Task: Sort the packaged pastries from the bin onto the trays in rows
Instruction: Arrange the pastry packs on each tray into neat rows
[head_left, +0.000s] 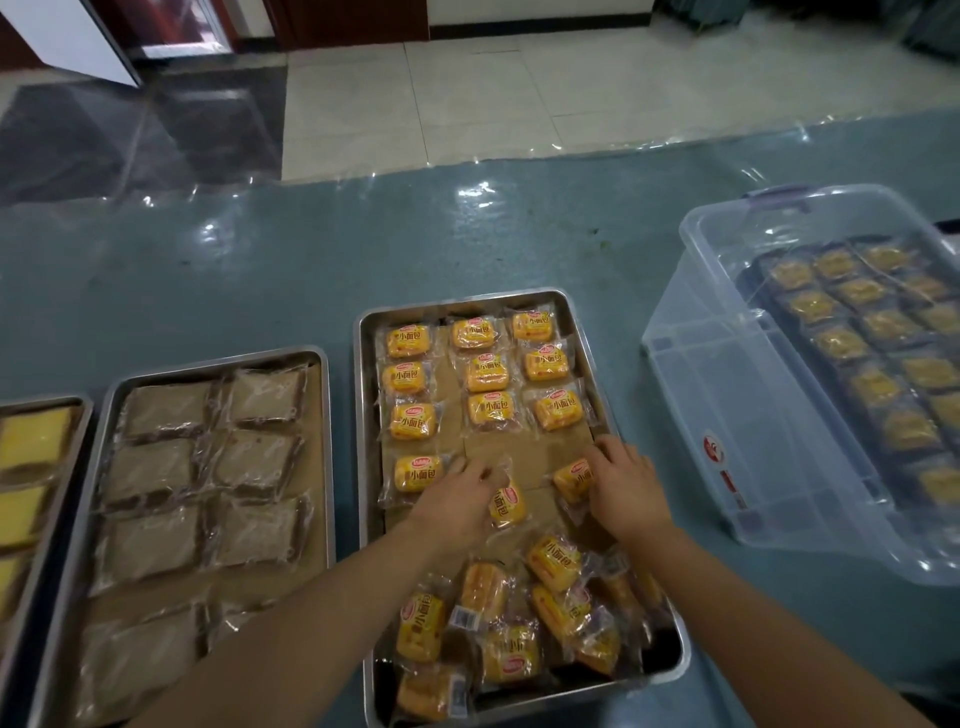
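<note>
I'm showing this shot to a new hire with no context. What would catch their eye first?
Probably the middle tray, its far half lined with neat rows of yellow packaged buns while a loose heap fills its near end. Next, the left hand and right hand, each holding a bun in the fourth row. At right sits a clear plastic bin.

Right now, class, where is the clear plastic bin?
In the head view, the clear plastic bin stands on the blue table at the right, just beyond the tray of yellow bread packets.
</note>
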